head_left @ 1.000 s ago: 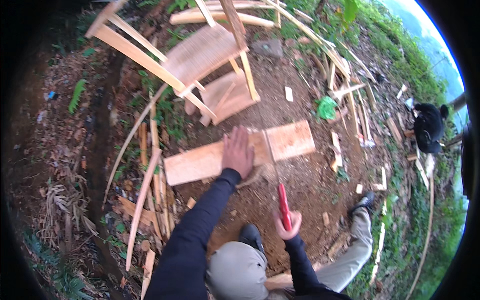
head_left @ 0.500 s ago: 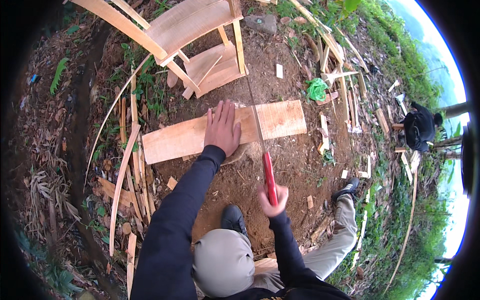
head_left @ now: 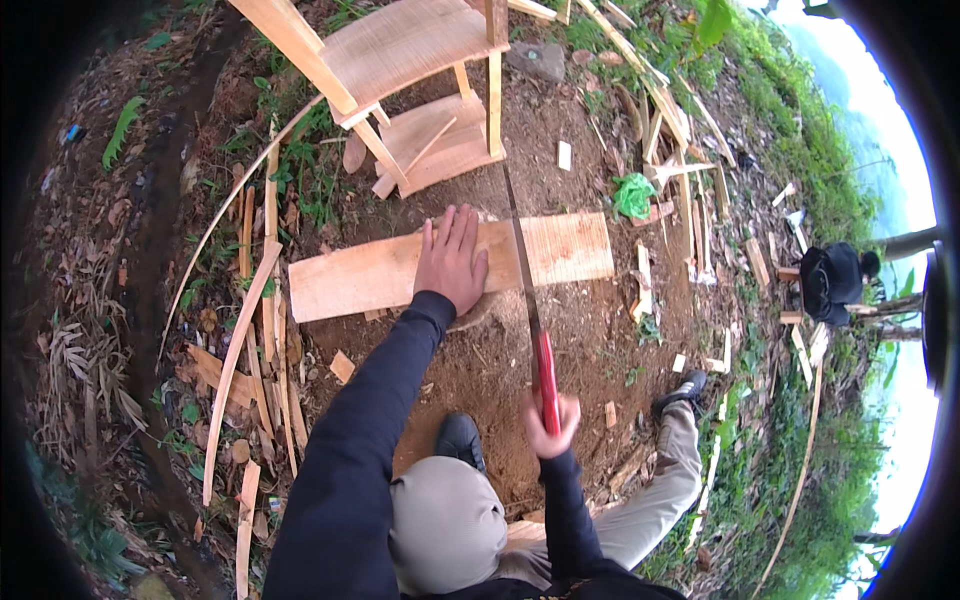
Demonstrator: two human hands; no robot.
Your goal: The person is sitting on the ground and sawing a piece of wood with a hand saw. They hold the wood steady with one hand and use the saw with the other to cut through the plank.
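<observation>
A pale wooden board (head_left: 350,277) lies crosswise before me, raised on a stump that is mostly hidden under it. Flat on top of the board, left of the saw, rests my left hand (head_left: 452,258), fingers stretched out and pressing down. My right hand (head_left: 551,424) is wrapped round the red handle of a hand saw (head_left: 524,262). The saw's long dark blade crosses the board right of its middle and points away from me. Whether the teeth sit in a cut cannot be made out.
Beyond the board stands a wooden chair frame (head_left: 410,52). Long wood strips (head_left: 240,370) lie at left, with more offcuts (head_left: 690,190) at right. A green plastic bag (head_left: 633,196) lies on the soil. A black bag (head_left: 833,283) is at far right. My shoes flank the work.
The saw and my right hand have drawn back toward me, so more blade shows on the near side of the board. My left hand stays on the board. The view has shifted slightly.
</observation>
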